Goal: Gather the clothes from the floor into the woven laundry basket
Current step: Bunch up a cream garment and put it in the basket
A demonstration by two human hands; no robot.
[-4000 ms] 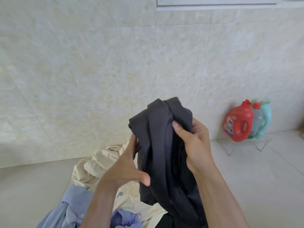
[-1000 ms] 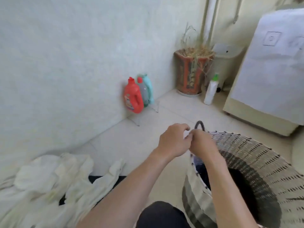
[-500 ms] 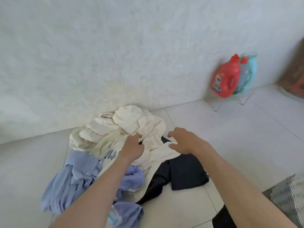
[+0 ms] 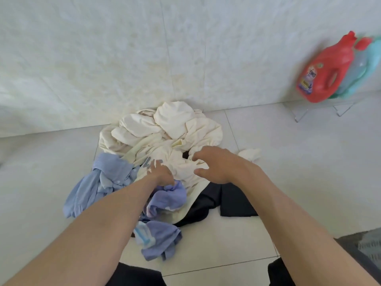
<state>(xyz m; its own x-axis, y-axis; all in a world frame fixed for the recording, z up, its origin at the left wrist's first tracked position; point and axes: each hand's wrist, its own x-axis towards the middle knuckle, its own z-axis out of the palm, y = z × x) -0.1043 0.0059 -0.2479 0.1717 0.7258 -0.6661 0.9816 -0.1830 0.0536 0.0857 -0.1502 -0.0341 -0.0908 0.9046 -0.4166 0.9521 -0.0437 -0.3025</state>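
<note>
Two bare arms reach down over a heap of clothes on the tiled floor (image 4: 288, 162), piled against the foot of the wall. The left hand (image 4: 159, 174) has its fingers spread flat on a cream garment (image 4: 171, 124) with grey lettering; the right hand (image 4: 216, 165) is bent in a loose claw, thumb apart, fingertips at a fold of the same cream cloth. Neither has visibly closed on anything. Tangled with the cream pieces are a blue striped shirt (image 4: 103, 180), a lavender cloth (image 4: 167, 199) and a dark garment (image 4: 231, 203) pinned beneath; a small white piece (image 4: 250, 154) lies just beside the heap on its own. What looks to be the woven laundry basket (image 4: 369, 246) shows only as a grey sliver at the lower right corner, well apart from the pile, its opening out of view. The likely trouble is in the lift: the cream cloth overlaps its neighbours, so a grab taken from the top could drag the lavender cloth or the dark garment partway and shed them between heap and basket — or gather too little and let sleeves trail. The lone white piece is easily overlooked. Detergent bottles (image 4: 327, 73) on a clear rack (image 4: 321, 108) stand far enough right to be out of the sweep.
</note>
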